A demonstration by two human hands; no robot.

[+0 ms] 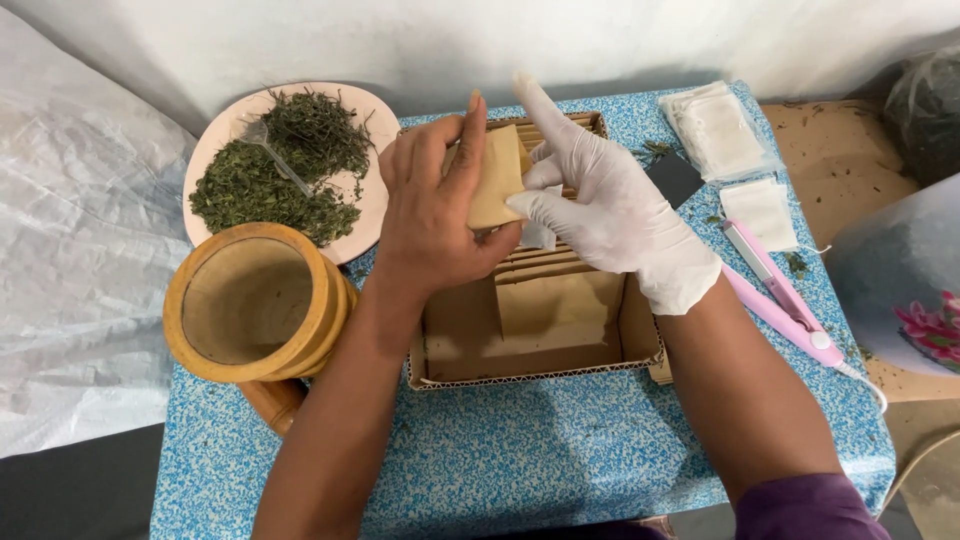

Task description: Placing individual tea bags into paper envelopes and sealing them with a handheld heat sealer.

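Two hands meet over an open cardboard box [440, 355] on a small table with a blue speckled top [520, 460]. The left hand [435, 210] is bare. It is curled around a small tan paper packet [497, 175] and holds it up over the box. The right hand [610, 210] wears a white glove. Its thumb and fingers pinch the right edge of the same packet, and its pointer finger sticks up. So both hands are closed on the packet — one from each side.

More tan packets [555, 300] sit in the box under the hands, standing in a row, with one lying flat at the near end.

Left of the box stands a round wooden bowl [250, 300], just beside the left wrist. Behind it is a pink plate [372, 210] with two heaps of dried green leaves [270, 185] and a clear spoon [272, 155] on top.

On the right side of the table lie a stack of white bags [720, 130], a smaller white bag [760, 210], a dark flat square [675, 178], and a long pink clamp tool [780, 295] with a cord — all near the gloved hand but not touching it.
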